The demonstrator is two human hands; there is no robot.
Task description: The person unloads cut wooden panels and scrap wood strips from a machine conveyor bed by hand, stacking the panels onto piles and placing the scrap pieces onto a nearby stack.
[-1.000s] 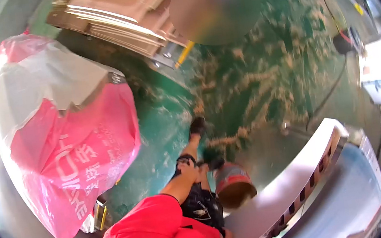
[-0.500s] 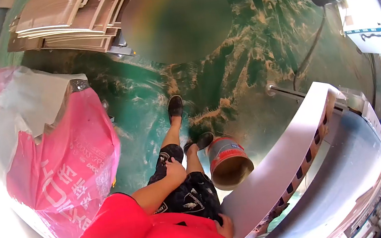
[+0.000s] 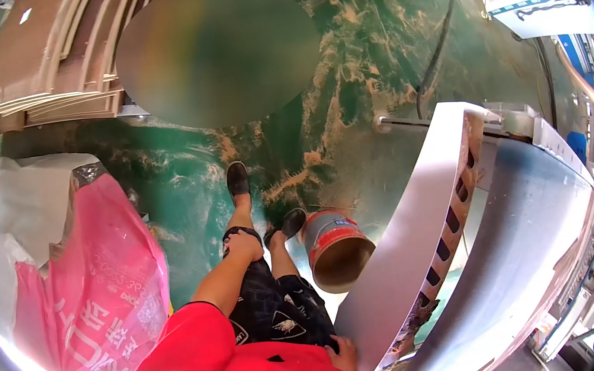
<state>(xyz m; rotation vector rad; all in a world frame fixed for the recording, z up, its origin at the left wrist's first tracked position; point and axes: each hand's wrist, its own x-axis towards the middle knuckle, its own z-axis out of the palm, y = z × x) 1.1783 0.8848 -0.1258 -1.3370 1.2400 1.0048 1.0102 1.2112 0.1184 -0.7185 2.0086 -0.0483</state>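
My left hand is closed on the leg of the black patterned shorts, close to the knee. At the other side, by the hip, my right hand has its fingers curled against the shorts' fabric; part of this hand is hidden by the red sleeve. The white curved machine panel stands right beside my right hand. A red and grey bucket, tilted with its mouth toward me, is on the floor near my shoes.
A large pink and white plastic bag stands at left. Stacked brown boards lie at the upper left. Sawdust streaks the green floor. Beyond the panel is a long metal machine surface. A dark hose crosses the floor.
The view has shifted, so the floor objects sit further left. My left hand has moved along the shorts' leg toward the knee. My right hand stays at the hip.
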